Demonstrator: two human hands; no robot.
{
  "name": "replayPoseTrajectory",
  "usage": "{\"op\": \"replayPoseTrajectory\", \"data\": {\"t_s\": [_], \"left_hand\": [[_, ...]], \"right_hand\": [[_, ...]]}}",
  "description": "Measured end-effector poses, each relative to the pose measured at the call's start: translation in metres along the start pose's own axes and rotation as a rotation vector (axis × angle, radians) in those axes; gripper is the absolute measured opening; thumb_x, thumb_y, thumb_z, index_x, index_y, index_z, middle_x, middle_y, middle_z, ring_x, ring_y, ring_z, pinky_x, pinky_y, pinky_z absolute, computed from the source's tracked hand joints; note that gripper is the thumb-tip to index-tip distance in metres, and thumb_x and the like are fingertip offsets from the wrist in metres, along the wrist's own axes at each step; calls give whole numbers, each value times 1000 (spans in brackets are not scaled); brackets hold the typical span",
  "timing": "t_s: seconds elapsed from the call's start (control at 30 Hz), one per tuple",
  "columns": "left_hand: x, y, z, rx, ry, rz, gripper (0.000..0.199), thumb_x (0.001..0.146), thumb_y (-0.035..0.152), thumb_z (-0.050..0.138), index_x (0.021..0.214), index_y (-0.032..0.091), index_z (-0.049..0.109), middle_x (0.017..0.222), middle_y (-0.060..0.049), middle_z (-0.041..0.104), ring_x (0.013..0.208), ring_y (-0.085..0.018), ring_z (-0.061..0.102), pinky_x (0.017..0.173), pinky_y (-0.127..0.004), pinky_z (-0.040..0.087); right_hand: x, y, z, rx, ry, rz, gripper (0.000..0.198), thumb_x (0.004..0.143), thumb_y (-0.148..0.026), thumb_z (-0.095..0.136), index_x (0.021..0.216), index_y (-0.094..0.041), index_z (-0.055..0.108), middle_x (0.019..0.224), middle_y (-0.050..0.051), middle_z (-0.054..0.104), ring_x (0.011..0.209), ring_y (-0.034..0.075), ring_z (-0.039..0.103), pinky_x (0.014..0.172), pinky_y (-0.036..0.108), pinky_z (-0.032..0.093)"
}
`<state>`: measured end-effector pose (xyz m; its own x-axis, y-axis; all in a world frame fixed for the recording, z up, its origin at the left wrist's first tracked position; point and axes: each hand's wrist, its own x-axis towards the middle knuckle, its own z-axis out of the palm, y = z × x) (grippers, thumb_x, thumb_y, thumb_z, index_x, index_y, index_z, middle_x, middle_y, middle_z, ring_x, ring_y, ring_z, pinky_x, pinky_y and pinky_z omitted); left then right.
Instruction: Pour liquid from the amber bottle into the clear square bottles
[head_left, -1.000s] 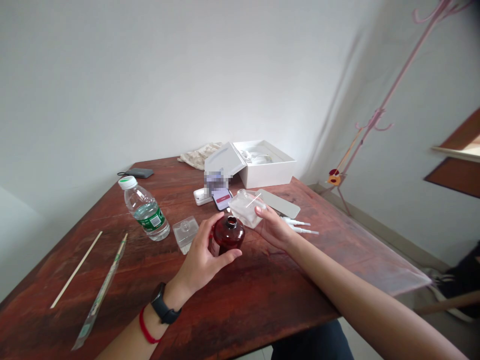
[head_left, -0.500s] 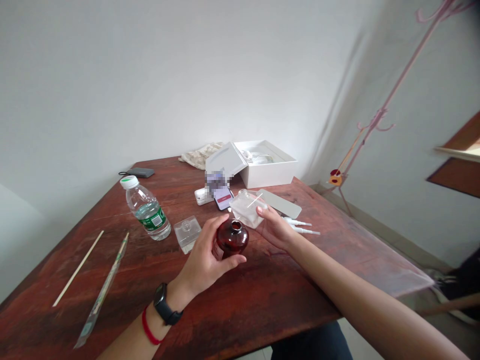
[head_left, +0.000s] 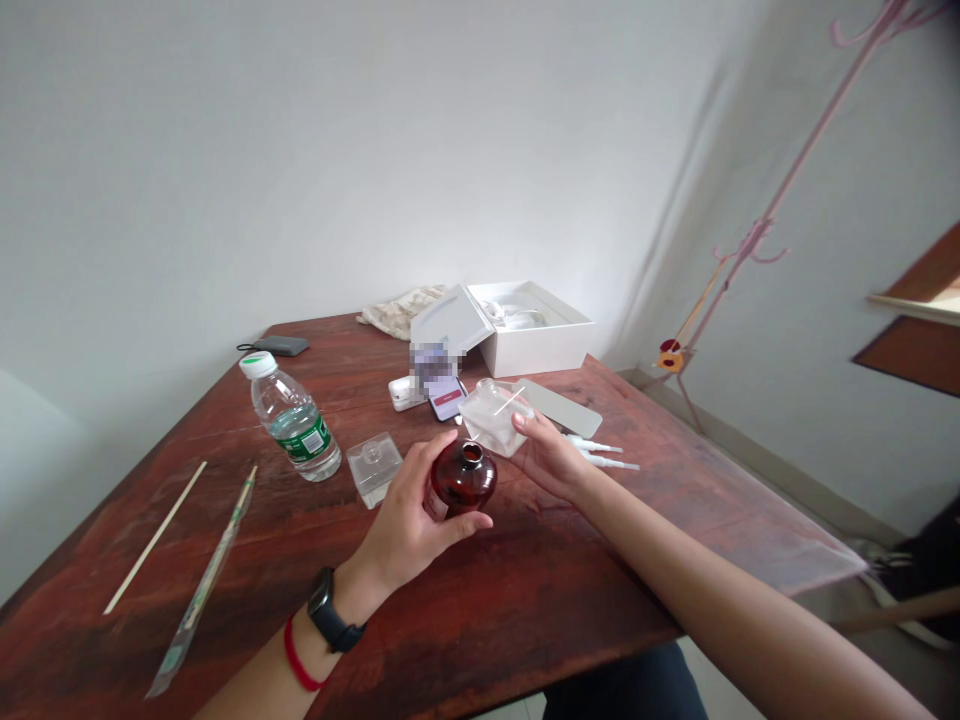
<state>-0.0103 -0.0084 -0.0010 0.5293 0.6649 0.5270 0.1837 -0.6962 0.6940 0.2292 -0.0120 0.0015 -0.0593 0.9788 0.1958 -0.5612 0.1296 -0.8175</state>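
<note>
My left hand point(head_left: 412, 500) is wrapped round a brown glass bottle point(head_left: 466, 480), thumb at the near side and fingers at the far side. The bottle's mouth is uncapped and faces up. In my right hand point(head_left: 546, 455) is a clear square bottle point(head_left: 491, 415), tilted close above the brown bottle's neck. A thin white stick shows against the clear bottle; I cannot tell if it is inside. Left of the brown bottle, a second clear square bottle point(head_left: 373, 468) rests on the table. White pump nozzles point(head_left: 600, 455) lie beyond my right wrist.
On the wooden table point(head_left: 300, 560) stand a water bottle point(head_left: 300, 430) and an open white box point(head_left: 536, 340). A phone point(head_left: 448, 398), a white case point(head_left: 405, 393) and a grey flat plate point(head_left: 562, 408) lie farther back. A wooden stick point(head_left: 156, 538) and wrapped chopsticks point(head_left: 206, 580) lie left.
Almost nothing differs. Both hands keep their grip on the brown bottle and the clear bottle, in nearly the same position.
</note>
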Motion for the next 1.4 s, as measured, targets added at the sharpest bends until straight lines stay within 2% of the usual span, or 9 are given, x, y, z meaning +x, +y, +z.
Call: {"op": "replayPoseTrajectory", "data": {"t_s": [0.23,0.37,0.47,0.53,0.67,0.77,1.03,1.23,1.4], "left_hand": [[0,1,-3,71,66,4,86,89,65,83,160,32,46,134,-11,65,122,-32,67,109,-47,55],[1,1,-2,47,113,-40,86,92,65,79,161,30,44,148,-14,61,133,-35,63,114,-50,51],[0,1,-1,19,107,-91,89,95,64,76,165,26,36,163,-17,51,149,-38,53,124,-53,43],[-1,0,1,-13,102,-127,93,95,64,76,166,24,31,165,-18,49,151,-38,51,127,-54,39],[-2,-1,1,-93,102,-174,84,93,64,78,155,23,39,147,-17,63,134,-36,65,119,-52,47],[-1,2,-1,-113,107,-186,81,90,64,81,148,23,44,138,-15,67,124,-34,69,115,-51,50],[4,3,0,-133,103,-150,75,95,59,78,155,23,50,153,-15,63,140,-37,61,123,-53,44],[3,2,2,-180,114,-169,73,97,51,77,159,24,48,154,-15,64,141,-34,62,126,-55,43],[2,2,3,-199,118,-166,74,98,48,77,162,26,47,157,-15,62,143,-34,62,127,-56,43]], "right_hand": [[0,-1,-2,6,4,2,49,80,-41,92,124,-26,77,125,5,81,111,27,76,103,41,58],[1,-3,-3,3,-6,-6,52,82,-43,91,129,-28,75,126,5,81,112,28,76,102,42,59],[1,-6,-3,5,3,-28,58,81,-44,91,134,-29,73,127,5,81,111,28,77,100,41,59],[0,-7,-3,9,13,-44,63,79,-45,93,136,-30,72,127,5,82,111,28,77,99,41,60],[0,-9,-6,14,21,-49,67,73,-47,97,134,-30,73,128,4,81,115,28,76,101,40,58],[-1,-10,-8,7,10,-49,67,71,-49,98,130,-29,75,129,5,81,119,29,74,103,40,57],[0,-7,-12,10,14,-53,72,71,-60,96,133,-32,73,133,5,79,123,30,73,105,43,58],[-4,-10,-11,-35,50,-16,69,72,-60,95,131,-33,72,129,7,81,117,33,75,94,45,63],[-6,-9,-10,-63,40,-8,70,72,-62,94,132,-34,71,132,7,80,119,34,75,96,49,63]]}}
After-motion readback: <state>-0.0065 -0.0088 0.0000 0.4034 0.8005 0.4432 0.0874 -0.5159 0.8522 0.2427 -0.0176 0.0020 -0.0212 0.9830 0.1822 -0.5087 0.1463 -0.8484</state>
